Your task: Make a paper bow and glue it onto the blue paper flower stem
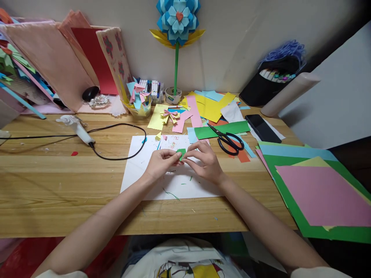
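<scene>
A small folded piece of green paper (182, 151) is held up between my two hands over a white sheet (136, 170). My left hand (161, 163) pinches it from the left between thumb and fingers. From the right, my right hand (205, 162) has its thumb and fingertips closed at the paper's edge, and the fingers cover part of it. Thin green paper scraps (171, 194) lie on the white sheet below. Just beyond my right hand, black-handled scissors (228, 141) rest partly on a green paper strip (223, 130).
A glue gun (77, 129) with a looping black cord (121, 157) lies on the left. Behind stand a blue paper flower (179, 19) and a cup of folded paper pieces (140, 108). On the right are a phone (263, 128) and stacked coloured sheets (324, 193).
</scene>
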The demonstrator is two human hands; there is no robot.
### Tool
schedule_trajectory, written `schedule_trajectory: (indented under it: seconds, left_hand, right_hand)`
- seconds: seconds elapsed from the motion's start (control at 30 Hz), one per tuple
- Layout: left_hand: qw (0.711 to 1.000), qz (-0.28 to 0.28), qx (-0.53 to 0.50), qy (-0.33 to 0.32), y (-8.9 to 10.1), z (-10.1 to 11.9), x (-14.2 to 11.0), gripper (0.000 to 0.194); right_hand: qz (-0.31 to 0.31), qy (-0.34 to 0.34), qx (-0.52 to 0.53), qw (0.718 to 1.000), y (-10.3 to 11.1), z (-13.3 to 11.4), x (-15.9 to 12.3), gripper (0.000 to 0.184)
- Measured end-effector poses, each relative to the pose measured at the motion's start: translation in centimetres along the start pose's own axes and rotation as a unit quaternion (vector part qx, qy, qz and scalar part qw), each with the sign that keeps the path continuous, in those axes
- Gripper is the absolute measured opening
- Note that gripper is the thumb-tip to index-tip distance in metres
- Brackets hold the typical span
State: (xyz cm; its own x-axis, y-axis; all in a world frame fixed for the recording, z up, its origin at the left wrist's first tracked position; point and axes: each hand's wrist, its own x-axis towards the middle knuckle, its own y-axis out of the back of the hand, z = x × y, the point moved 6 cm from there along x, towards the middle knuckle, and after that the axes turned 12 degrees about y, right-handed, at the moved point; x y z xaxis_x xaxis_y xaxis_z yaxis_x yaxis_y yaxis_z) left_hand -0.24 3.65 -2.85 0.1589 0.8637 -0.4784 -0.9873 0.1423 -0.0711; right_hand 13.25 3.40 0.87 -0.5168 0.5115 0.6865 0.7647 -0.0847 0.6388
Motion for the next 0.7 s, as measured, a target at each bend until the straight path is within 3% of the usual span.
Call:
schedule_trajectory:
  seconds: [0.3, 0.5, 0.7]
  left_hand:
    - [0.996, 0.044, -0.02, -0.072, -0.3, -0.1, -0.2, 0.027]
    - [0.996, 0.039, -0.004, -0.081, -0.5, 0.1, -0.4, 0.026]
    - [0.997, 0.04, 0.027, -0.057, -0.4, 0.0, -0.1, 0.028]
  right_hand:
    - [0.046, -0.159, 0.073, 0.983, -0.1, 0.9, -0.1, 0.006]
    - [0.036, -0.319, 0.216, 0.922, -0.9, 3.4, -1.3, 0.021]
    - [0.035, -0.363, 0.289, 0.885, -1.2, 3.9, -1.6, 0.025]
